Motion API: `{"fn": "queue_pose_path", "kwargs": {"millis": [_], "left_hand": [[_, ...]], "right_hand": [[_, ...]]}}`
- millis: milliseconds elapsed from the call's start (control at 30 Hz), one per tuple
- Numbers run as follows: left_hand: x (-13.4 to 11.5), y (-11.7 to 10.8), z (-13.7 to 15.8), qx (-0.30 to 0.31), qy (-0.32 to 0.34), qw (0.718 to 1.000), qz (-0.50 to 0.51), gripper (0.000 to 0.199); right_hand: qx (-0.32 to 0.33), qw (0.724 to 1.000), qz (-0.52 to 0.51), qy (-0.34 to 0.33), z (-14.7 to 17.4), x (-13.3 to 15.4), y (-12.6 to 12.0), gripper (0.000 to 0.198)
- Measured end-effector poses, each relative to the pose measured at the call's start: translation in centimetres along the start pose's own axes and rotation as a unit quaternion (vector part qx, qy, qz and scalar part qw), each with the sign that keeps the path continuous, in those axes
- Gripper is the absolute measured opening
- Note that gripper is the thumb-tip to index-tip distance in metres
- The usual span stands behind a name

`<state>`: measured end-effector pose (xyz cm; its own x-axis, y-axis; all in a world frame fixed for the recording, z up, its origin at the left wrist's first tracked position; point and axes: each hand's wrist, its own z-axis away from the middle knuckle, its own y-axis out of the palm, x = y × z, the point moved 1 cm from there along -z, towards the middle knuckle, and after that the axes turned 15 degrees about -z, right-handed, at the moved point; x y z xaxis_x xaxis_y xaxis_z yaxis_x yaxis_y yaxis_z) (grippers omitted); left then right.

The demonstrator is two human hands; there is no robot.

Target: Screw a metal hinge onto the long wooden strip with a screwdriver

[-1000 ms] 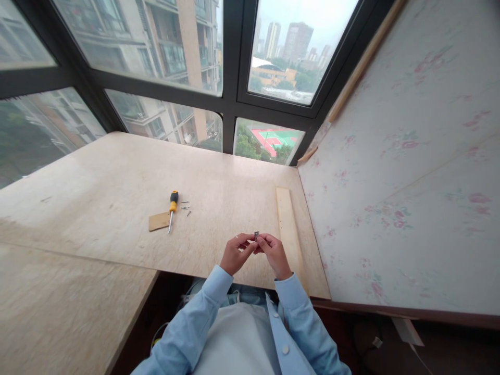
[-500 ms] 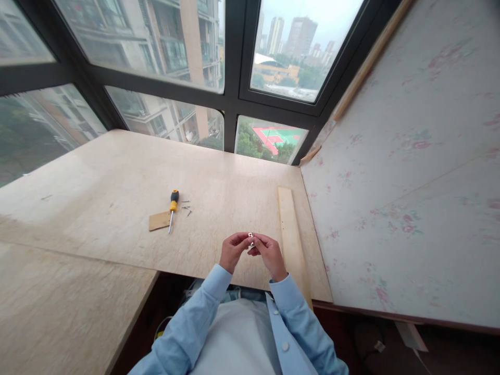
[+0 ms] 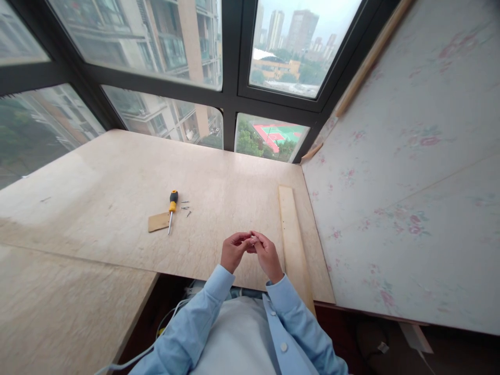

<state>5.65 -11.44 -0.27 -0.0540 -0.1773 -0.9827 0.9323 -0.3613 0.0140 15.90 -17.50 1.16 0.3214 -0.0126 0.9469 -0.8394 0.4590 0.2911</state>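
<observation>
My left hand and my right hand meet fingertip to fingertip above the near edge of the stone-like ledge. Both are closed in a pinch round a small shiny metal piece. The fingers cover most of it, so its exact kind cannot be made out. Farther off to the left lies a screwdriver with a yellow and black handle, its shaft pointing toward me. The shaft touches or overlaps a small brown board. Several loose screws are scattered just right of the screwdriver.
A long pale wooden plank lies along the right side of the ledge, beside a flower-papered wall. Dark-framed windows rise behind. A white cable hangs by my left sleeve, below the ledge's edge.
My fingers have closed in and turned around the small metal piece, which now shows less. The view has shifted slightly, and more of the white cable appears at the lower left.
</observation>
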Motion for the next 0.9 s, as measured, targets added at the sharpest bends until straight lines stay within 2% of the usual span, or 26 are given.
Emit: {"fn": "queue_pose_path", "kwargs": {"millis": [233, 400, 533, 900], "left_hand": [[-0.9, -0.1, 0.5, 0.0, -0.048, 0.998, 0.028, 0.038], [-0.4, -0.2, 0.7, -0.001, -0.064, 0.998, 0.027, 0.038], [-0.2, -0.2, 1.0, 0.033, -0.086, 0.994, 0.05, 0.042], [-0.6, 0.0, 1.0, 0.049, -0.117, 0.987, 0.097, 0.043]], "right_hand": [[0.057, 0.998, 0.02, -0.006, 0.0, 0.8, -0.5, 0.048], [0.099, 0.994, 0.032, 0.024, 0.4, 0.5, -1.5, 0.053], [0.104, 0.993, 0.042, 0.028, 0.8, 0.2, -1.9, 0.052], [0.113, 0.991, 0.074, -0.001, 0.6, 0.3, -2.5, 0.046]]}}
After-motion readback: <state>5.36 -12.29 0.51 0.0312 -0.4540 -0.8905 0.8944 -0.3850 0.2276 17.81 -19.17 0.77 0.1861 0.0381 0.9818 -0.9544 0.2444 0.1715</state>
